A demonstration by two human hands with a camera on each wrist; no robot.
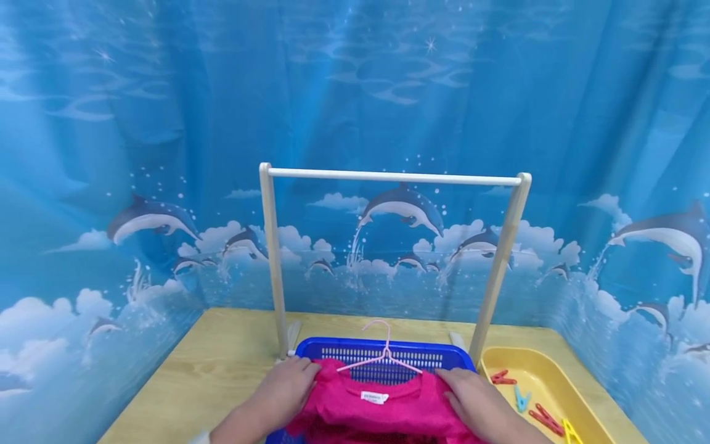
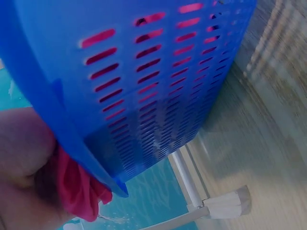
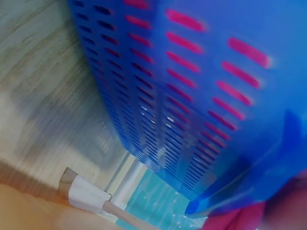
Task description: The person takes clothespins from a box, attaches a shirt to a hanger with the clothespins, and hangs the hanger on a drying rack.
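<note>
A bright pink shirt (image 1: 388, 410) with a white neck label (image 1: 375, 397) is spread over a blue basket (image 1: 466, 357). A pale pink hanger (image 1: 386, 353) has its arms in the neck opening, with its hook upright. My left hand (image 1: 285, 388) grips the shirt at its left shoulder. In the left wrist view, pink cloth (image 2: 79, 187) bunches between thumb and fingers beside the basket rim. At the other shoulder my right hand (image 1: 479, 401) holds the cloth, thumb and fingers on it. Only a blurred edge of that hand (image 3: 288, 206) shows in the right wrist view.
Behind the basket stands a pale wooden rack with a white bar (image 1: 394, 177). A yellow tray (image 1: 546, 376) to the right contains red clothespins (image 1: 546, 419), a light blue clothespin (image 1: 522, 399) and a yellow clothespin (image 1: 571, 431). A dolphin-print curtain surrounds the wooden table (image 1: 205, 370).
</note>
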